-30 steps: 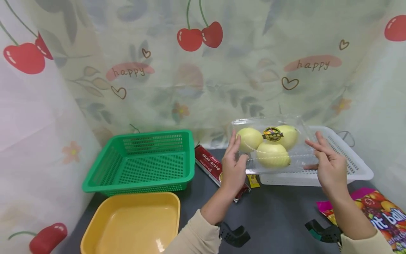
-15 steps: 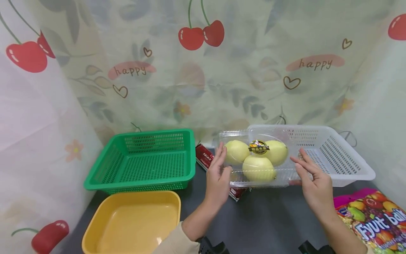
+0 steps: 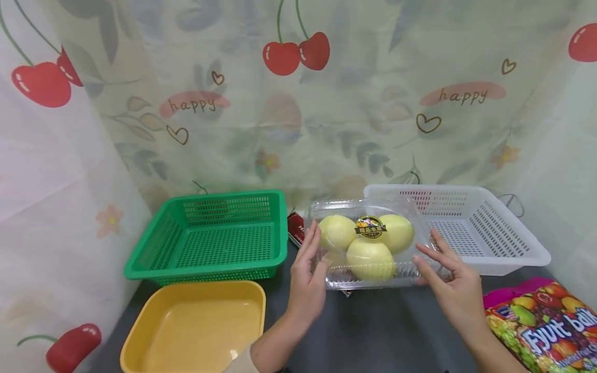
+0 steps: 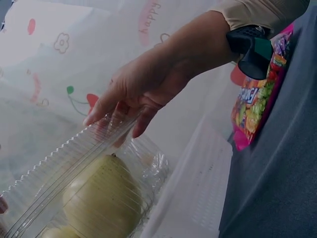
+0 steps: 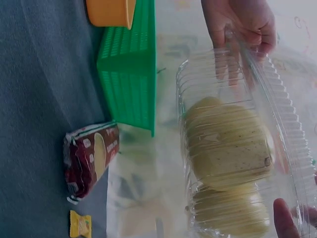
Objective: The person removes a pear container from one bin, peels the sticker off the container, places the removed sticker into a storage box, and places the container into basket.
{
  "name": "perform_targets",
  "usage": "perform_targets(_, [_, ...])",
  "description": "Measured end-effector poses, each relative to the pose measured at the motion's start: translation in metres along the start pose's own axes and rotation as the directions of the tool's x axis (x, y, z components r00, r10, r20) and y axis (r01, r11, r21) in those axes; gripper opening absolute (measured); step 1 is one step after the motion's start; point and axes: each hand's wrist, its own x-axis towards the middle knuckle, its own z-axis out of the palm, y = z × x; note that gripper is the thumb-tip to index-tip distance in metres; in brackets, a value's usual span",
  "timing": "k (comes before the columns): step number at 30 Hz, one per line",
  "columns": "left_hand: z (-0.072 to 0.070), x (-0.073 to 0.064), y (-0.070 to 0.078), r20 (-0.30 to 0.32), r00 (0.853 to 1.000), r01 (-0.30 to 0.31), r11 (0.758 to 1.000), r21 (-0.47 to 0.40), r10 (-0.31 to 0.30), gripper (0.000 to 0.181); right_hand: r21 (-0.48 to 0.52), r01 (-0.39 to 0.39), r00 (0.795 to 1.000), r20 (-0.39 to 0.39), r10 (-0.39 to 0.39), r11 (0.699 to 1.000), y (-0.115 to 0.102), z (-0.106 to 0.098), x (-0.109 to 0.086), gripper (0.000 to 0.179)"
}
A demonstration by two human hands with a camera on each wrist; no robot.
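Note:
Between both hands hangs a clear plastic clamshell box (image 3: 406, 277) with 3 pale yellow-green round fruits (image 3: 370, 259) inside and a black-and-gold label (image 3: 370, 228) on its lid. My left hand (image 3: 308, 282) grips its left end, thumb on the near side. The right hand (image 3: 452, 282) holds the opposite end between thumb and fingers; some fingertips are hidden under the box. In the left wrist view the right hand (image 4: 138, 89) pinches the ridged rim. The right wrist view shows the left hand (image 5: 242, 25) around the other end. The box is lifted above the table.
A white basket (image 3: 517, 254) stands behind the box, right. To the left are a green basket (image 3: 205, 272) and a yellow tray (image 3: 191, 321). A dark red spaghetti pack (image 5: 91, 158) lies beneath, near a small yellow packet (image 5: 80, 224). A fruit candy bag (image 3: 550, 324) lies right.
Both hands have carried the box left and toward me, lower in view. It has moved from in front of the white basket, uncovering more of it, and now hides most of the spaghetti pack.

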Motion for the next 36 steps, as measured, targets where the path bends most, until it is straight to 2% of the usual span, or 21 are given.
perform_targets(7, [-0.012, -0.016, -0.001, -0.011, 1.0, 0.022, 0.999, 0.035, -0.022, 0.055, -0.016, 0.0, 1.0, 0.012, 0.001, 1.0, -0.005, 0.007, -0.018, 0.032])
perform_targets(13, [-0.02, -0.031, -0.008, -0.022, 1.0, 0.002, 0.999, 0.04, -0.001, 0.056, 0.044, 0.005, 1.0, 0.006, -0.006, 0.999, -0.005, 0.015, -0.031, 0.03])
perform_targets(20, [-0.028, -0.047, -0.016, -0.026, 0.998, -0.049, 0.995, 0.092, 0.051, 0.057, 0.064, -0.048, 0.999, 0.0, 0.048, 0.997, -0.003, 0.023, -0.051, 0.03])
perform_targets(22, [-0.03, -0.053, -0.016, -0.015, 0.999, -0.042, 0.993, 0.115, 0.044, 0.058, 0.033, -0.068, 0.998, -0.012, 0.068, 0.997, -0.001, 0.025, -0.059, 0.03])
perform_targets(25, [-0.031, -0.062, -0.016, -0.008, 1.0, -0.024, 0.989, 0.148, 0.025, 0.059, 0.038, -0.094, 0.995, -0.038, 0.095, 0.995, 0.0, 0.028, -0.071, 0.029])
perform_targets(28, [-0.032, -0.069, -0.018, -0.014, 0.999, -0.045, 0.983, 0.177, 0.048, 0.059, 0.069, -0.095, 0.993, -0.059, 0.099, 0.993, 0.002, 0.03, -0.082, 0.028])
perform_targets(32, [-0.034, -0.076, -0.024, -0.029, 0.989, -0.133, 0.968, 0.215, 0.142, 0.06, 0.073, -0.072, 0.996, -0.055, 0.076, 0.995, 0.006, 0.033, -0.092, 0.025])
perform_targets(36, [-0.036, -0.082, -0.033, -0.039, 0.984, -0.159, 0.96, 0.23, 0.173, 0.062, 0.057, -0.062, 0.996, -0.064, 0.066, 0.996, 0.01, 0.037, -0.1, 0.022])
